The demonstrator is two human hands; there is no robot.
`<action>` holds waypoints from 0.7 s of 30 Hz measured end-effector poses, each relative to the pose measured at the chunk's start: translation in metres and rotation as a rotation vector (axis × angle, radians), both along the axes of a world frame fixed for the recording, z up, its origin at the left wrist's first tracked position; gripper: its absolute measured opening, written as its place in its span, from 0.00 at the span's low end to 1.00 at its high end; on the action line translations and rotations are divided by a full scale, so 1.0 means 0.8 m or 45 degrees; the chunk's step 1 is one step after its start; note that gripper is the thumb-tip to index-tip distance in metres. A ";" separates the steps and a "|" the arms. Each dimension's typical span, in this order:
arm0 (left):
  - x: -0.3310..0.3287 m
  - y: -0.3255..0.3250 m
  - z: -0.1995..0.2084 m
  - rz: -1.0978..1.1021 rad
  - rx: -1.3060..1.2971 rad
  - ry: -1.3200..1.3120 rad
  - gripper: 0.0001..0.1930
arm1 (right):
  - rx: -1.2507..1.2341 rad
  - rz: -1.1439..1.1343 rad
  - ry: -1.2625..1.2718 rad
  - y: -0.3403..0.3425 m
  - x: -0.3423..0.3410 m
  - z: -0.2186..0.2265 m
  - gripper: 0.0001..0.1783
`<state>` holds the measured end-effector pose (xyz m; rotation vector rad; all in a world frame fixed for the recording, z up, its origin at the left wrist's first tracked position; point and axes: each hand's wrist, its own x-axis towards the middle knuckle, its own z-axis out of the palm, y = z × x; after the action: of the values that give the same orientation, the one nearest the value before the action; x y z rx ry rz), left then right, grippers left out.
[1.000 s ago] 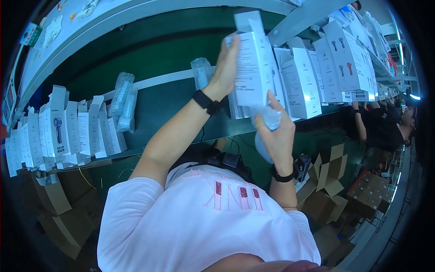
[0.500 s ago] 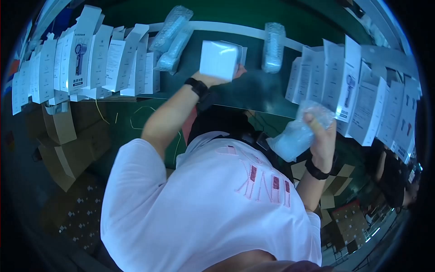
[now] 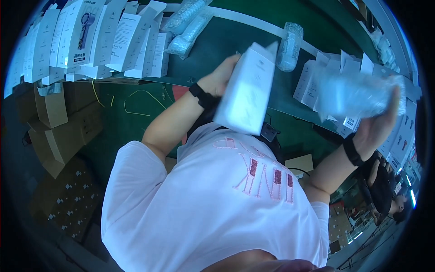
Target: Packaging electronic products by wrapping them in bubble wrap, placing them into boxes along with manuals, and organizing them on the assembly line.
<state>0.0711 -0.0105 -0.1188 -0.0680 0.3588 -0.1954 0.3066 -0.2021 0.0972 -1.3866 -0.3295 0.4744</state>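
My left hand [image 3: 223, 76] grips the side of a tall white carton [image 3: 248, 93], which is tilted in front of me with its open flaps at the far end. Its inside is hidden. On the right, my right hand [image 3: 380, 124] is closed around a bubble-wrapped package [image 3: 346, 94], blurred by motion, held up over the right-hand row of cartons. What the bubble wrap contains cannot be made out. Beyond the carton another bubble-wrapped package [image 3: 290, 47] lies on the dark green table [image 3: 222, 43].
A row of upright white boxes [image 3: 102, 38] with open flaps lines the table's left; more white cartons [image 3: 312, 79] stand at the right. Two bubble-wrapped packages [image 3: 189, 34] lie at the back left. Brown cardboard boxes [image 3: 68, 131] sit below left. Another person [image 3: 383, 192] is far right.
The carton in my left hand has swung from end-on to lengthwise, nearer my body. My right hand has carried the bubble-wrapped package up and to the right. The view has shifted slightly.
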 end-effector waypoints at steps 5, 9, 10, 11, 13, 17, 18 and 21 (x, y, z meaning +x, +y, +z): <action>0.034 -0.011 0.115 0.094 1.943 0.041 0.25 | 0.320 -0.243 -0.287 0.102 -0.048 0.010 0.22; 0.017 -0.027 0.115 0.265 2.158 0.099 0.26 | 0.223 -0.183 -0.265 0.094 -0.076 -0.009 0.23; 0.015 -0.025 0.113 0.316 2.001 0.223 0.25 | -0.033 -0.123 -0.499 0.086 -0.076 -0.011 0.19; 0.010 -0.033 0.122 0.424 1.999 0.274 0.24 | -0.292 -0.063 -0.731 0.079 -0.077 -0.010 0.15; 0.007 -0.053 0.111 0.544 2.103 0.178 0.24 | -0.161 0.038 -0.349 0.073 -0.078 -0.023 0.18; 0.001 -0.070 0.124 0.480 2.500 0.016 0.20 | -0.670 0.627 -0.239 0.064 -0.116 -0.029 0.18; 0.000 -0.066 0.121 0.477 2.495 0.017 0.20 | -0.691 0.889 -0.311 0.063 -0.124 -0.020 0.19; -0.007 -0.056 0.113 0.508 2.222 0.132 0.20 | -0.912 1.165 -0.931 0.052 -0.119 -0.001 0.12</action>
<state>0.0651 -0.0553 -0.0282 1.5647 0.5083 0.5608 0.2112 -0.1602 0.0967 -2.0471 -1.5454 0.8660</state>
